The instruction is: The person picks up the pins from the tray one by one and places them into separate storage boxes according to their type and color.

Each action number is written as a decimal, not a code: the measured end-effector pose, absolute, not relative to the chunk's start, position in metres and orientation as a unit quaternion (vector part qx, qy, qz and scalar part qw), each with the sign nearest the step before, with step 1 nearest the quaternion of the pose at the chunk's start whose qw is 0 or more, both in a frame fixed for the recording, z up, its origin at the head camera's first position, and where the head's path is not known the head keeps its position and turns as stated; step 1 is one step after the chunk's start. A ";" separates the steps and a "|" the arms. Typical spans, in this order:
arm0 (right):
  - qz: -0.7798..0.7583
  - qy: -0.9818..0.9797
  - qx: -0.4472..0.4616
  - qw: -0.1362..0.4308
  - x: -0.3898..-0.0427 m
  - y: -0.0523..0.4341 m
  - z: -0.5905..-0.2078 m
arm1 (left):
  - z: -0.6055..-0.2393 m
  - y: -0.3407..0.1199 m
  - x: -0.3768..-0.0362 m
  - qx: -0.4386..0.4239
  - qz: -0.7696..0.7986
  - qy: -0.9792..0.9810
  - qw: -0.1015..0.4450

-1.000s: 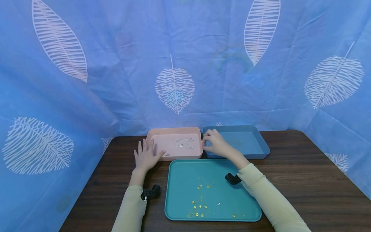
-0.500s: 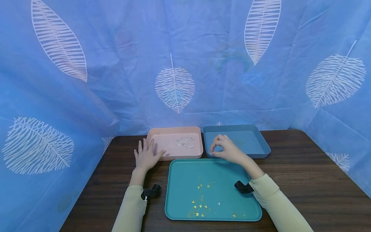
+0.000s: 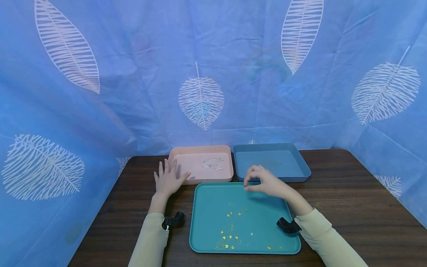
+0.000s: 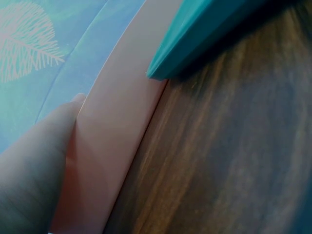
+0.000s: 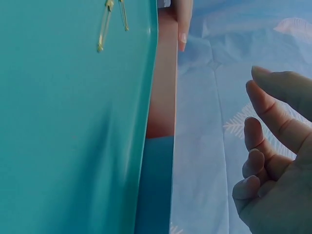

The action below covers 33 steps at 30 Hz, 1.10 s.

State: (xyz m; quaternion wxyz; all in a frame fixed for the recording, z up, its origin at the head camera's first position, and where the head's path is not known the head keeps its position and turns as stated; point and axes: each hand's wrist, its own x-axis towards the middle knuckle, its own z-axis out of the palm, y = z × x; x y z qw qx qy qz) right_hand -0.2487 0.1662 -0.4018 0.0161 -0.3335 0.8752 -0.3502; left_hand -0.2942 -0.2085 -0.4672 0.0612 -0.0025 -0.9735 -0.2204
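My left hand [image 3: 168, 181] lies spread over the near left corner of the pink tray [image 3: 186, 181], its thumb against the near wall. Several silver safety pins [image 3: 212, 166] lie inside that tray. My right hand [image 3: 267, 181] hovers over the far edge of the teal tray [image 3: 267, 207]; in the right wrist view its fingers are loosely bent, thumb and index tips close together, and nothing shows between them. Gold safety pins [image 3: 230, 237] are scattered on the teal tray, most of them at the near left. A single silver pin [image 3: 251, 234] lies among them.
A blue tray [image 3: 277, 163], with no items visible inside, stands right of the pink one. All three trays sit on a dark wooden table [image 3: 350, 200]. A blue leaf-patterned cloth [image 3: 253, 100] hangs behind and along the sides.
My right hand has drawn back from the pink tray's right edge, past the front of the blue tray, to above the teal tray's far edge. The left hand stays put.
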 end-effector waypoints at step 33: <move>-0.370 0.851 -0.357 0.109 -0.182 0.181 -0.417 | -0.468 -0.208 -0.294 -0.003 -0.224 -0.972 0.065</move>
